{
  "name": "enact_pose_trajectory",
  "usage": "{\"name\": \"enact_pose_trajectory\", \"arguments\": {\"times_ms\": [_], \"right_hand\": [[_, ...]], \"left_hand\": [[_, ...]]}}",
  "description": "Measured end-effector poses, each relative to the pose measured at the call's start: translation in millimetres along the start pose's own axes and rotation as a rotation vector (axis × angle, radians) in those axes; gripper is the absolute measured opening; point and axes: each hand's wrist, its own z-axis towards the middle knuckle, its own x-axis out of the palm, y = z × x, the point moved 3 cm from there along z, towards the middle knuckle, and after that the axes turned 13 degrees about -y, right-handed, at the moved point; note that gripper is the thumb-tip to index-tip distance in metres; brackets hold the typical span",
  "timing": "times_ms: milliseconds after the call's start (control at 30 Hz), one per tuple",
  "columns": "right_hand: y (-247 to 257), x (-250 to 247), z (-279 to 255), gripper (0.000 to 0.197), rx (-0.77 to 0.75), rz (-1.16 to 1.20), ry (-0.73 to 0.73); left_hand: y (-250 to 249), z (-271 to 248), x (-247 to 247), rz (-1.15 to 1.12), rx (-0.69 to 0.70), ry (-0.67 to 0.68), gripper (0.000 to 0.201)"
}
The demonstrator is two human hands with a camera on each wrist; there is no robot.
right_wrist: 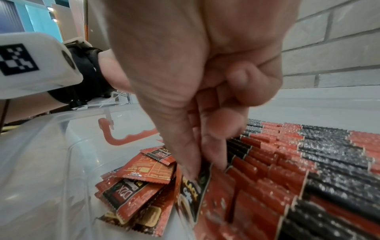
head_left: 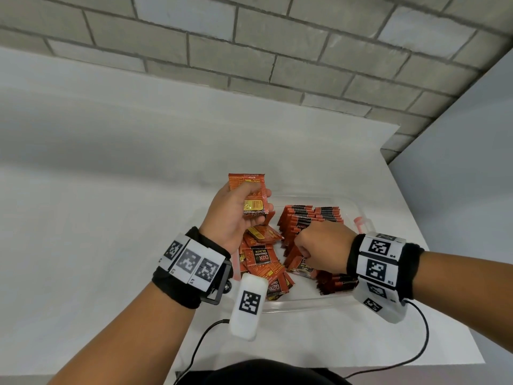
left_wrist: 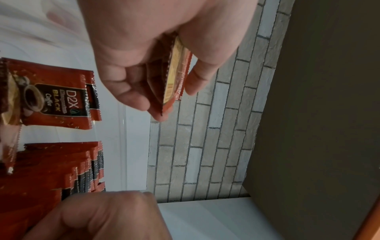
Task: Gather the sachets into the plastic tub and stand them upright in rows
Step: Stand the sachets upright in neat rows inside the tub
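A clear plastic tub (head_left: 311, 307) sits on the white bench (head_left: 111, 190) below a grey brick wall (head_left: 249, 45); a pink latch (right_wrist: 123, 138) hangs at its left end wall, and a second pink clip (head_left: 360, 221) shows at its right rim. The left hand (head_left: 236, 215), raised above the tub's left part, grips a small stack of sachets (head_left: 251, 195) between thumb and curled fingers; the stack's long axis runs away from the person, back faces and barcode upward. The right hand (head_left: 322, 245), fingers curled downward, pinches one upright sachet (right_wrist: 195, 191) at the near end of the standing rows (right_wrist: 298, 162), whose crimped red-and-black top edges point up. Loose sachets (head_left: 263, 262) lie flat and overlapping in the tub's left half, beneath the left hand. The right hand and wristband (head_left: 380, 262) cover the near ends of the rows; the right fingertips are blurred in the right wrist view, and the number of held sachets cannot be made out.
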Motion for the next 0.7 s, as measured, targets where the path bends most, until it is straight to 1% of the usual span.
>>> {"name": "enact_pose_trajectory", "arguments": {"times_ms": [267,400,533,567,633,700], "right_hand": [[0,-5,0,0.001,-0.032,-0.007,-0.033],[-3,-5,-1,0.006,-0.012,0.044,-0.055],[-11,-4,-6,0.014,0.0,0.103,-0.048],[-14,-6,-7,0.015,0.016,0.125,-0.053],[-25,-16,-11,0.014,0.07,0.206,-0.106],[-37,-27,-16,0.01,0.141,0.364,-0.223]], "left_hand": [[3,0,0,0.003,-0.004,0.01,0.01],[4,0,0,-0.03,-0.017,0.018,0.01],[5,-2,0,-0.082,-0.082,0.024,0.016],[5,-3,-1,-0.07,-0.088,0.032,0.016],[5,-3,0,0.026,-0.049,0.048,0.013],[7,-4,4,0.171,0.029,0.076,0.01]]}}
